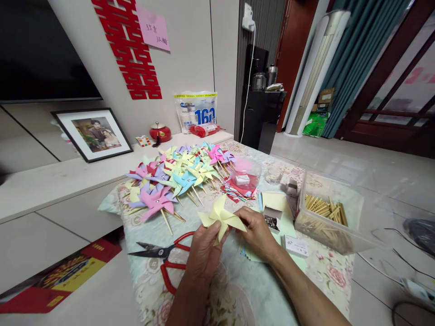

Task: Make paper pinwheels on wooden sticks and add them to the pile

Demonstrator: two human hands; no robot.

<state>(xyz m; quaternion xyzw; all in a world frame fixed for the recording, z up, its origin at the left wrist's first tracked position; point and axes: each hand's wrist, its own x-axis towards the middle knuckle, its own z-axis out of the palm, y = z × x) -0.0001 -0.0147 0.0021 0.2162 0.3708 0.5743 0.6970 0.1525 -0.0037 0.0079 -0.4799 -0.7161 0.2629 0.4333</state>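
A pale yellow paper pinwheel (222,212), with no stick visible on it, is between my hands above the table. My left hand (205,249) grips it from below, the thumb pressed near its centre. The fingers of my right hand (257,230) are closed at its right blade; whether they also hold a small pin is hidden. Red-handled scissors (170,265) lie partly open beside my left hand. Just right of my right hand sits an open small box of metal pins (271,221) on stacked coloured paper (283,206). Many finished pinwheels (183,179) on sticks are heaped beyond.
A clear plastic bin (302,222) of wooden sticks (328,210) stands at the table's right. A small white box (295,246) lies near it. Red paper pieces (239,186) and a tape roll (273,175) lie farther back. A low cabinet (30,192) borders the table's left.
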